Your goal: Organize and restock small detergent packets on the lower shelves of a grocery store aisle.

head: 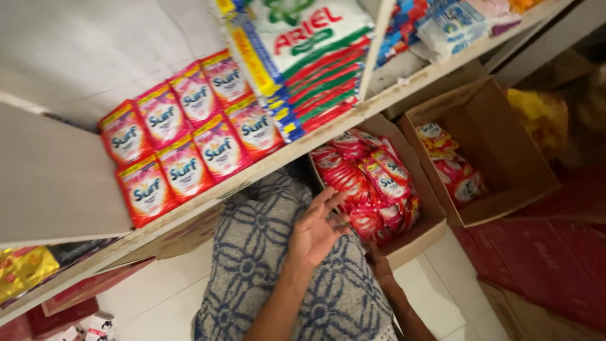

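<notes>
My left hand (319, 230) hovers open, palm showing and fingers spread, just left of a cardboard box (421, 232) packed with red detergent sachets (372, 183). Its fingertips almost reach the nearest sachets. My right hand (380, 264) is lower, against the box's front edge, and its fingers are mostly hidden in shadow. Below both hands is my blue and white patterned garment (265, 252).
A white shelf (189, 205) carries two rows of red detergent packets (183, 142) and a stack of white and green bags (309, 57). A second open cardboard box (511, 158) with a few sachets stands to the right. Red cartons (543, 259) lie on the tiled floor.
</notes>
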